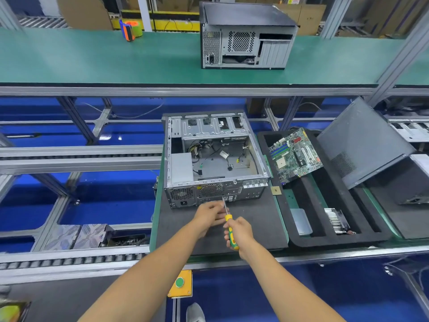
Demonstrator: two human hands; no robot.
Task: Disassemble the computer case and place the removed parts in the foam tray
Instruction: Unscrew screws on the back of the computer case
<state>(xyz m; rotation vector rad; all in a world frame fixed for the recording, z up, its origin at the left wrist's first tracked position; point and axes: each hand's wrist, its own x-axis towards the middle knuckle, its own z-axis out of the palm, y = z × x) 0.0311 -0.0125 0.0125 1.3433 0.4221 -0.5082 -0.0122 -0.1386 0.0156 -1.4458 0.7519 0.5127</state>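
An open grey computer case (213, 156) lies on a dark mat, its rear panel facing me and loose cables inside. My right hand (239, 233) grips the yellow-green handle of a screwdriver (229, 231), whose tip points at the rear panel near the fan grille. My left hand (209, 214) pinches the screwdriver's metal shaft just in front of the panel. To the right stands the black foam tray (334, 196), holding a green motherboard (296, 154) tilted at its far end, a silver drive (301, 221) and a finned heatsink (336, 220) at the near end.
A grey side panel (362, 145) leans on another case at the far right. A second closed case (246, 36) stands on the green upper shelf, with a tape dispenser (130, 29) to its left. Roller conveyor rails run left. A yellow box with a green button (180, 282) sits below.
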